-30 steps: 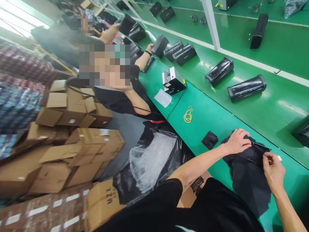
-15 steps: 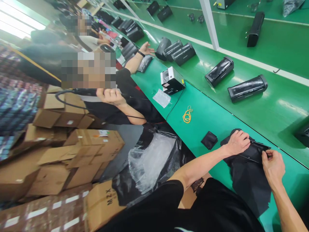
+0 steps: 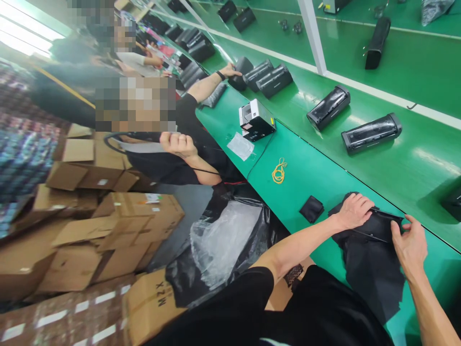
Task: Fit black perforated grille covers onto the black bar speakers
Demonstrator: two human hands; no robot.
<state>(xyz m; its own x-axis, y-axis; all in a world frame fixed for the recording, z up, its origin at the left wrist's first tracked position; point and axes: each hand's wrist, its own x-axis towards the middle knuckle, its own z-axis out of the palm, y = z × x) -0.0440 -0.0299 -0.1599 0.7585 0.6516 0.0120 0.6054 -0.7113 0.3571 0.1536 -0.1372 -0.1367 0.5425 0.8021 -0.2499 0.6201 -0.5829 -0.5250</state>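
Head view: hands (image 3: 355, 211) partly hide the black panel (image 3: 380, 228).

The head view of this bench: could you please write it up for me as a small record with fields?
Left hand: lies on one end of a flat black piece
Right hand: thumb and fingers at the other end; grip unclear
Under the piece: black cloth, spread over the green bench
Also on the bench: small folded black item, yellow cord, black-and-white machine, whitish plastic bag
Beyond the bench edge: dark speaker-like units
Co-worker's hand: at another dark unit
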